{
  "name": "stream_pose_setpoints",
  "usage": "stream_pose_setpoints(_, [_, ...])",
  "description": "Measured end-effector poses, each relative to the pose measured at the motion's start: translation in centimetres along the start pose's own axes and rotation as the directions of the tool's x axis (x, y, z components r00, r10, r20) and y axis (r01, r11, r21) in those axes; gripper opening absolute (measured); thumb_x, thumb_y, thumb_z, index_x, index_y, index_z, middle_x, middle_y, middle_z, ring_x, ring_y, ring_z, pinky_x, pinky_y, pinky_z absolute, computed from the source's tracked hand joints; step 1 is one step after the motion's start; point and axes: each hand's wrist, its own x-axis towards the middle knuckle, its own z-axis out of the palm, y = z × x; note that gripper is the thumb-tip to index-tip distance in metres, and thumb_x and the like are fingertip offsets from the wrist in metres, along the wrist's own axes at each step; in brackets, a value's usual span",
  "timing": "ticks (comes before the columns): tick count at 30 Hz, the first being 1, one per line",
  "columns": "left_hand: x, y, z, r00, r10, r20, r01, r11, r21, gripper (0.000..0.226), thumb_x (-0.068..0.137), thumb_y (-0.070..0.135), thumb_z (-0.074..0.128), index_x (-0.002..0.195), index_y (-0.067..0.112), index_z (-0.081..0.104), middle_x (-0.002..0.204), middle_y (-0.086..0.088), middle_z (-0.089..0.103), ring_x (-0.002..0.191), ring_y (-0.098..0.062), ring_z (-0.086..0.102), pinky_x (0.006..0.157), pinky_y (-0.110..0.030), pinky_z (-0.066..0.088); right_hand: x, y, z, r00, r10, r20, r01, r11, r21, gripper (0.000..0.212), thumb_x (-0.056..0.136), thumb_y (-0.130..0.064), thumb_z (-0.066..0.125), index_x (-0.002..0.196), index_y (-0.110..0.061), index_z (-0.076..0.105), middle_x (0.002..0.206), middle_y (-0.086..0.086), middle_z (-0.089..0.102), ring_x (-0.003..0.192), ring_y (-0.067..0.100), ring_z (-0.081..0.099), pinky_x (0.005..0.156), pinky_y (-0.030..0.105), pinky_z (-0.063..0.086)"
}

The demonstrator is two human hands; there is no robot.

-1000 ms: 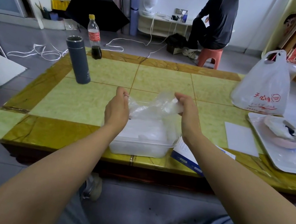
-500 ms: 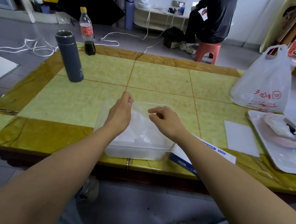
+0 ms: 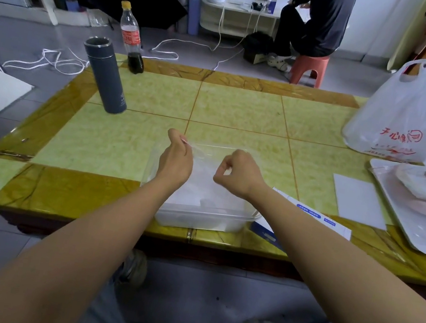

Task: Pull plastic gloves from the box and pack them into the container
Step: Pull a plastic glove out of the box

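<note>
While your left hand (image 3: 176, 161) pinches one corner of the glove (image 3: 207, 156) and your right hand (image 3: 240, 173) pinches the other, it hangs just over the container (image 3: 197, 220) on the bench (image 3: 115, 144) — thin, floppy, slippery. Hold it by the edges.

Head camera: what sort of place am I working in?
Likely a home living room, not a workshop: a low green-tiled coffee table, a plastic stool, a shopping bag and a drink bottle.
</note>
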Motion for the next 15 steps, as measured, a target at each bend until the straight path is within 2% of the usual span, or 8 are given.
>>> stream_pose_setpoints(2, [0.1,0.1,-0.1,0.999,-0.040,-0.031,0.042,0.998,0.049,0.006,0.101,0.017,0.023,0.103,0.013,0.027,0.077,-0.005,0.049,0.067,-0.023,0.046,0.049,-0.031,0.030,-0.3,-0.2,-0.6,0.999,-0.039,-0.010,0.039,0.997,0.066,0.008,0.078,-0.019,0.064,0.077,-0.011,0.063,0.085,0.003,0.064,0.080,0.022,0.058,0.070,0.033,0.050])
stream_pose_setpoints(3, [0.1,0.0,-0.1,0.998,-0.053,-0.036,0.056,0.996,0.065,0.006,0.101,0.016,0.024,0.103,0.012,0.028,0.075,-0.002,0.047,0.068,-0.023,0.047,0.049,-0.031,0.029,-0.6,-0.1,-0.7,0.998,-0.029,0.050,0.025,0.996,0.084,0.009,0.081,-0.020,0.063,0.085,-0.013,0.061,0.092,0.003,0.065,0.084,0.023,0.059,0.075,0.035,0.050])
stream_pose_setpoints(5, [-0.1,-0.2,-0.1,0.997,-0.072,-0.034,0.074,0.994,0.075,0.006,0.100,0.013,0.025,0.104,0.012,0.029,0.075,-0.001,0.046,0.071,-0.024,0.048,0.051,-0.032,0.030,-0.9,0.2,-0.5,0.973,0.009,0.232,-0.020,0.999,0.044,0.023,0.086,-0.022,0.061,0.108,-0.015,0.057,0.105,0.002,0.064,0.089,0.023,0.057,0.082,0.036,0.049])
stream_pose_setpoints(7, [-0.3,-0.2,0.0,0.996,-0.088,-0.029,0.090,0.993,0.080,0.009,0.101,0.012,0.025,0.107,0.010,0.031,0.080,-0.004,0.049,0.075,-0.028,0.050,0.056,-0.033,0.033,-1.3,0.0,-0.2,0.913,0.064,0.403,-0.075,0.997,0.012,0.030,0.092,-0.025,0.054,0.120,-0.015,0.055,0.102,0.001,0.067,0.089,0.021,0.057,0.089,0.037,0.050])
stream_pose_setpoints(9, [-0.3,-0.1,0.0,0.994,-0.104,-0.033,0.107,0.991,0.081,0.014,0.100,0.011,0.024,0.111,0.007,0.032,0.087,-0.009,0.051,0.079,-0.031,0.051,0.062,-0.036,0.035,-1.6,-0.8,-0.2,0.864,0.087,0.497,-0.115,0.993,0.028,0.031,0.097,-0.028,0.043,0.115,-0.013,0.063,0.091,-0.001,0.069,0.090,0.021,0.057,0.093,0.037,0.048])
stream_pose_setpoints(10, [-0.3,-0.1,0.0,0.993,-0.114,-0.032,0.116,0.990,0.078,0.015,0.100,0.009,0.024,0.112,0.007,0.032,0.089,-0.011,0.051,0.079,-0.031,0.051,0.062,-0.037,0.036,-1.6,-1.3,-0.3,0.849,0.100,0.519,-0.131,0.991,0.024,0.035,0.098,-0.030,0.038,0.112,-0.012,0.066,0.094,0.000,0.067,0.095,0.022,0.056,0.093,0.035,0.045])
stream_pose_setpoints(13, [-0.1,-0.3,-0.4,0.996,-0.090,0.014,0.088,0.991,0.101,0.013,0.097,0.005,0.025,0.107,0.009,0.033,0.094,-0.012,0.055,0.076,-0.027,0.050,0.058,-0.034,0.034,-1.9,-2.2,-0.5,0.790,0.184,0.585,-0.165,0.982,-0.086,0.047,0.101,-0.034,0.027,0.119,-0.009,0.063,0.132,0.009,0.051,0.121,0.028,0.046,0.098,0.037,0.033])
stream_pose_setpoints(15, [-0.1,-0.5,-0.8,0.999,-0.024,0.047,0.016,0.988,0.157,0.016,0.095,0.003,0.033,0.108,0.010,0.038,0.106,-0.011,0.057,0.085,-0.027,0.053,0.063,-0.033,0.038,-1.7,-2.0,-0.2,0.744,0.250,0.619,-0.185,0.968,-0.168,0.053,0.100,-0.036,0.022,0.128,-0.012,0.061,0.148,0.012,0.039,0.130,0.031,0.039,0.107,0.042,0.030])
